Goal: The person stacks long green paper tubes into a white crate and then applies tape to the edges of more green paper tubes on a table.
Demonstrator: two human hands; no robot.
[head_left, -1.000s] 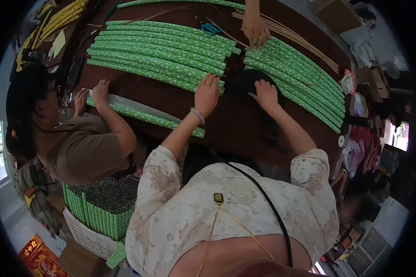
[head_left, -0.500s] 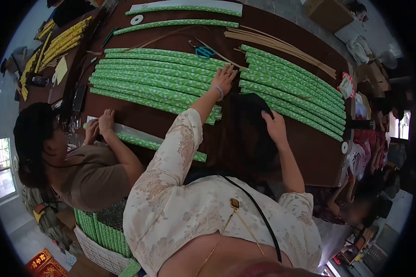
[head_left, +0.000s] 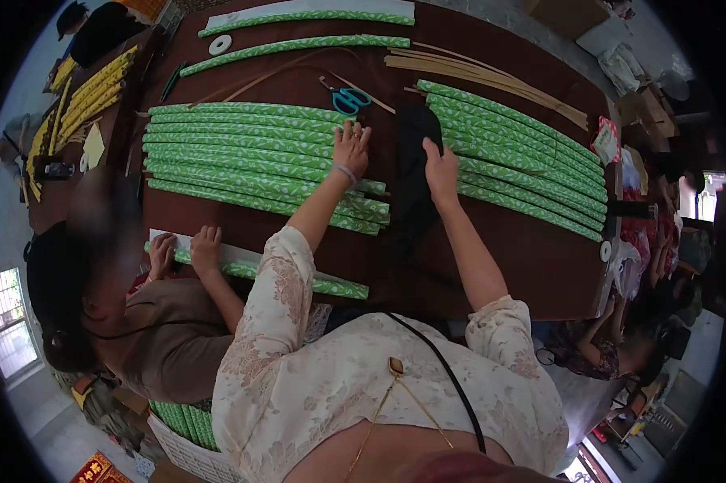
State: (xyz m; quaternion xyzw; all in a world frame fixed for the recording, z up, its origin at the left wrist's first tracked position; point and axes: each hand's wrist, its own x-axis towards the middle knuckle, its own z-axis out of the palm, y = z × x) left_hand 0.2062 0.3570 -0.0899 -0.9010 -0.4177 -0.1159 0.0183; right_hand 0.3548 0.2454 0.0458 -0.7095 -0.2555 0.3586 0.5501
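Note:
My left hand, a band at its wrist, rests with fingers spread on the right end of a row of green patterned rolls, just below teal-handled scissors. My right hand is closed on the edge of a black cloth, with the thumb on top. The cloth hangs between the left row and a second row of green rolls, covering some of the second row's left ends.
At the left, a co-worker's hands press on a green roll with white sheeting. Thin brown strips and a white tape ring lie on the far side of the brown table. Yellow rolls are at the far left.
My right hand has moved up and left with the black cloth, now over the right row's left ends. My left hand has shifted left. The left row's right ends look less even.

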